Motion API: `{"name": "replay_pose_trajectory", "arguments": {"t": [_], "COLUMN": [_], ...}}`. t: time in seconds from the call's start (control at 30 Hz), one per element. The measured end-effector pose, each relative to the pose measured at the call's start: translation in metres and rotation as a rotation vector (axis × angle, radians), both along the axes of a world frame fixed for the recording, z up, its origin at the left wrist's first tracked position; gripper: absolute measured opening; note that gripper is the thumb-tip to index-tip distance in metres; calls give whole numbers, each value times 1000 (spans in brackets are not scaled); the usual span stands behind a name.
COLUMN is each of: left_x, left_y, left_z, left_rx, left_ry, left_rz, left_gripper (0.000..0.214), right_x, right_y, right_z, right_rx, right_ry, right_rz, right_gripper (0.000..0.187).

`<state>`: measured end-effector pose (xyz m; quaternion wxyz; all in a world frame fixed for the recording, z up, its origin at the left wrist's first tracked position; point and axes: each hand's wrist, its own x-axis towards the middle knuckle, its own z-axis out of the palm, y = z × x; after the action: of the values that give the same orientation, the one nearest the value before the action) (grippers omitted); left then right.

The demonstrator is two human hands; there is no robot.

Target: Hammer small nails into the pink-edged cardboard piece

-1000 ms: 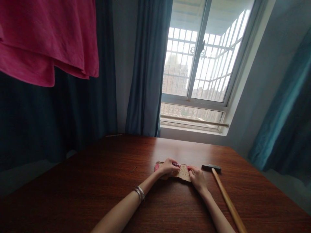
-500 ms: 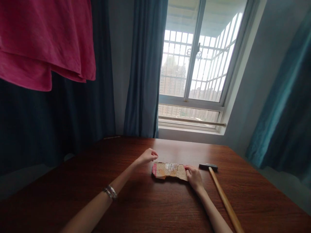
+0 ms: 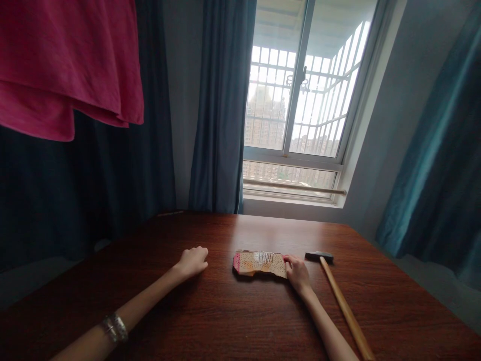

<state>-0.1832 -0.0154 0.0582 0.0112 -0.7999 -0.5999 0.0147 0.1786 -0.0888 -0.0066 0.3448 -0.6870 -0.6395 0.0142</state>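
A flat dotted board (image 3: 248,264), tan with pink at its ends and a ragged near edge, lies on the table. Several thin, nail-like pins (image 3: 266,257) stand in a row near its middle. My right hand (image 3: 297,273) grips the board's right end, thumb and fingers at its edge. Well to the left of the board, my left hand (image 3: 193,261) is closed with the fingers curled in, above or on the tabletop; whatever it may hold is hidden. Just right of my right hand lies a hammer (image 3: 343,306) with a black head and a long wooden handle.
The brown wooden table (image 3: 225,321) reaches back to the wall below a barred window (image 3: 293,100). Blue curtains (image 3: 218,110) hang behind it and at the right. A pink cloth (image 3: 75,65) hangs at the upper left.
My left hand has moved left and towards me, away from the board's left end, and its fingers look more curled. My right hand keeps its hold; the view has shifted slightly.
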Motion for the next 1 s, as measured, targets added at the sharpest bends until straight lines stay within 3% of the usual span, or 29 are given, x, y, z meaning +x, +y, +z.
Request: {"name": "replay_pose_trajectory", "arguments": {"t": [0.4,0.67,0.77,0.93,1.0], "left_x": [-1,-3,2,28,45], "left_y": [-3,0,3,8,6], "left_z": [-4,-8,-9,-3,0], "left_rx": [-12,9,20,38,45], "left_ry": [28,-89,-220,-627,-791], "left_rz": [-6,-28,-64,-161,-224], "left_gripper": [22,14,12,18,20], "right_x": [3,5,8,3,-5], "right_y": [4,8,7,-6,-13], "right_z": [-8,-12,-9,9,18], "right_rx": [62,124,154,442,475], "right_ry": [17,35,78,125,154], "right_rz": [21,46,49,48,96], "right_gripper": [31,29,29,32,29]}}
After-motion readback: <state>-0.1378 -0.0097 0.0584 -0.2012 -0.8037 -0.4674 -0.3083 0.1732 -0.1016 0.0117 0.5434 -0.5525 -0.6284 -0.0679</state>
